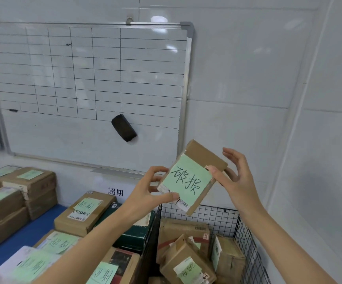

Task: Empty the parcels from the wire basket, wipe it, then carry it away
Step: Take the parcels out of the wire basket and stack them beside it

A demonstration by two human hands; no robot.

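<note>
A: On the left, over the blue tabletop (18,240), you have the labelled boxes (84,212) lying stacked outside the basket.

B: Right of them, your left grip (149,191) pinches the lower left corner of the small parcel (188,181). Its thumb is on the green note, and it holds the parcel up above the wire basket (217,217).

A: Your right grip (239,181) is slack. The fingers are spread straight and only the thumb lies against the parcel's right edge.

B: Lower right, the wire basket has several parcels (184,232) lying inside. I judge you are partway through emptying, and wiping and carrying are not yet due.

A: Next, I'd say, you need to bring this parcel leftward and set it flat on a stack that will bear it. After that, reach into the basket for another.
</note>
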